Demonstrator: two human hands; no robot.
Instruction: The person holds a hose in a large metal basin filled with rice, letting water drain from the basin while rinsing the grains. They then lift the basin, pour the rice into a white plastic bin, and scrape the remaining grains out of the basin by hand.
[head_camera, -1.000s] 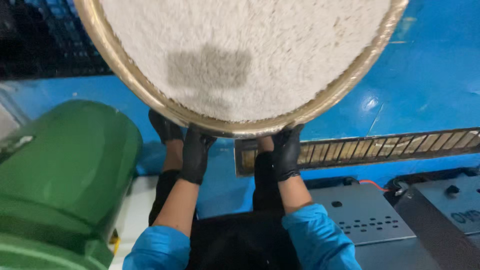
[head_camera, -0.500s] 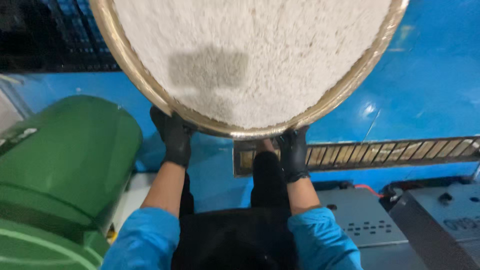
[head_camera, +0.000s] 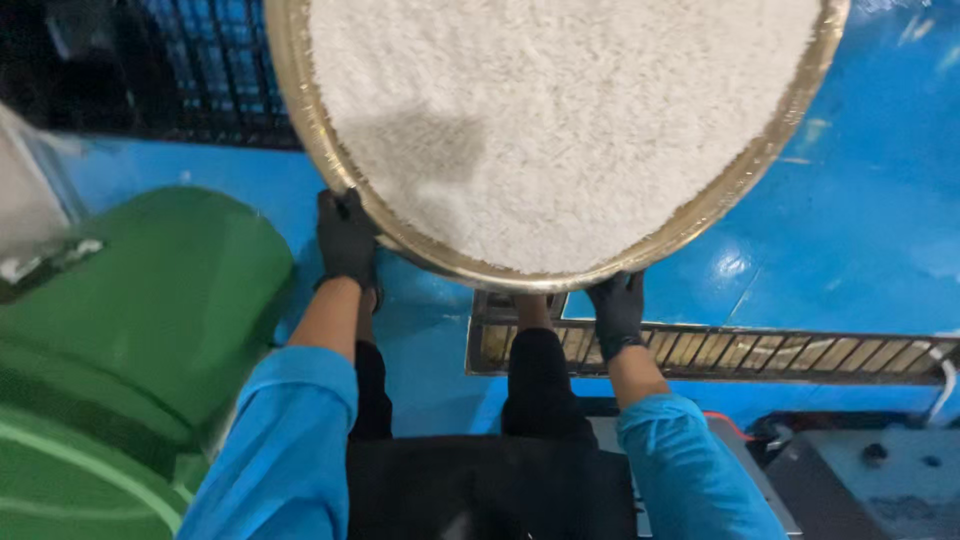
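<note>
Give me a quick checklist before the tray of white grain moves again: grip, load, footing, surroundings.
1. Left hand on tray rim: ok, gloved, gripping.
2. Right hand under the near rim: ok, gloved.
3. White grain inside the rim: ok, no spill seen.
4. Far rim of tray: cannot tell, out of frame.
5. Floor grate near feet: not ok, trip risk.
6. Green bin close at left: not ok, tight.

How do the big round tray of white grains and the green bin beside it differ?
The round tray is shallow, gold-rimmed, open and heaped with white grains; the green bin is bulky, with its lid shut. The tray is held up by the left hand and right hand; the bin stands untouched. Both sit above the blue floor.
</note>
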